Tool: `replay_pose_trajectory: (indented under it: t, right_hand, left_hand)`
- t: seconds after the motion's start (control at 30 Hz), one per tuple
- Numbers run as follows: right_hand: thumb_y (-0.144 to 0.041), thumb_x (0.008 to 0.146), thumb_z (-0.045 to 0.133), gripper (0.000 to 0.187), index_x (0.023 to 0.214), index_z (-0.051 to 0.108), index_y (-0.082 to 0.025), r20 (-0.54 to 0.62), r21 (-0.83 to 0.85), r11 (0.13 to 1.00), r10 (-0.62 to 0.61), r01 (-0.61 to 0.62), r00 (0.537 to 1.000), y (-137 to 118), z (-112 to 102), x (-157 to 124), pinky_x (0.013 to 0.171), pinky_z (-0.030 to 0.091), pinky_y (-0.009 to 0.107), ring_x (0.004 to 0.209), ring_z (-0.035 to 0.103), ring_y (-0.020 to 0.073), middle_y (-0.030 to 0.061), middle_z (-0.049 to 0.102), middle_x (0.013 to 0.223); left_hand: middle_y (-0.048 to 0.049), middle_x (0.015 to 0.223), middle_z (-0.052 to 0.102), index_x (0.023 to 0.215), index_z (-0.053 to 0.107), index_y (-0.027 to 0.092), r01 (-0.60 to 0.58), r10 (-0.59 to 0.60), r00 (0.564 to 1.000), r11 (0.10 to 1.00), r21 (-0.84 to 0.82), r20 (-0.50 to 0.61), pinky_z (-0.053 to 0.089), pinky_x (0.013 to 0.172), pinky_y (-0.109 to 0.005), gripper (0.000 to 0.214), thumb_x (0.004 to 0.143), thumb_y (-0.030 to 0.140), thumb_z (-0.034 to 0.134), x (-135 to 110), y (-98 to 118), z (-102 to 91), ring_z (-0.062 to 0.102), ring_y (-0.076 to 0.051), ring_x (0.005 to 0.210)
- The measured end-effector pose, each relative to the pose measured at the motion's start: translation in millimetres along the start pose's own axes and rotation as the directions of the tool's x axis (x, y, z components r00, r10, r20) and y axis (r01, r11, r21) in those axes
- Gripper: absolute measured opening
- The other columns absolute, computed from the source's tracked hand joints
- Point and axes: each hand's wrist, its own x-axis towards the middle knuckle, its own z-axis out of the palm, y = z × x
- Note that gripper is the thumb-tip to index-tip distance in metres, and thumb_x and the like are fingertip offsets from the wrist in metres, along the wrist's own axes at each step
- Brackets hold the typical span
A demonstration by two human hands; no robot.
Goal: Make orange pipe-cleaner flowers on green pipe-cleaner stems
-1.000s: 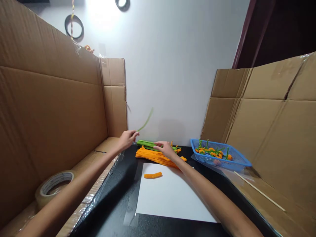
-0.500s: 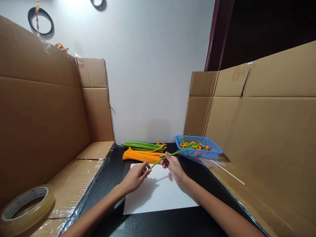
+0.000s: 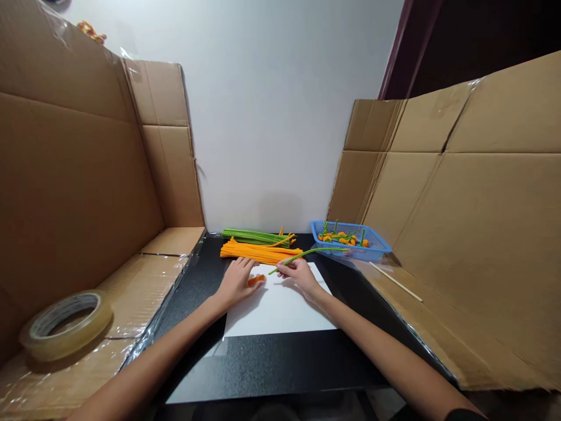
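A green pipe cleaner (image 3: 322,249) is pinched near its lower end by my right hand (image 3: 298,276). It slants up and rightward, its far end in front of the blue basket. My left hand (image 3: 236,282) rests low over the left part of a white sheet (image 3: 280,316), fingers stretched toward the orange bundle and apart from the thumb. Against its thumb side lies a small orange fuzzy piece (image 3: 256,280), partly hidden; a firm grip on it does not show. Just beyond both hands lies a bundle of orange pipe cleaners (image 3: 258,252), with green pipe cleaners (image 3: 252,236) behind it.
The blue basket (image 3: 377,253) at back right holds several orange and green fuzzy pieces. A thin wooden stick (image 3: 397,282) lies on cardboard at right. At left sits a roll of clear tape (image 3: 70,327). Cardboard walls (image 3: 491,234) flank the black table (image 3: 263,362).
My left hand has let go of the green pipe cleaner and moved left beside the orange piece, which now shows. My right hand keeps the pipe cleaner. The view has tilted down.
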Motion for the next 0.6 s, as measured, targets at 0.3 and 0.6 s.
replay_pose_trajectory:
  t: [0.3,0.6]
  right_hand:
    - [-0.039,0.059,0.091,0.036,0.079,0.072,-0.016,-0.064,0.038,0.998,0.044,-0.041,0.997,3.6,-4.2,0.5,0.066,0.054,0.028,0.07,0.07,0.0166,0.0049,0.074,0.073]
    - [-0.04,0.058,0.091,0.036,0.079,0.073,-0.016,-0.013,0.018,1.0,-0.021,0.021,1.0,-9.6,-0.5,-4.0,0.067,0.052,0.029,0.069,0.069,0.0172,0.0041,0.073,0.069]
  left_hand:
    - [-0.0046,0.095,0.074,0.095,0.072,0.019,0.169,-0.147,0.984,0.947,-0.273,0.099,0.049,0.069,-0.027,0.027,0.088,0.043,0.062,0.5,-23.4,11.8,0.063,-0.017,0.077]
    - [-0.0069,0.099,0.074,0.097,0.073,0.016,0.195,-0.163,0.981,0.847,-0.494,0.108,0.053,0.073,-0.027,0.035,0.085,0.049,0.065,0.7,-15.2,12.4,0.066,-0.019,0.086]
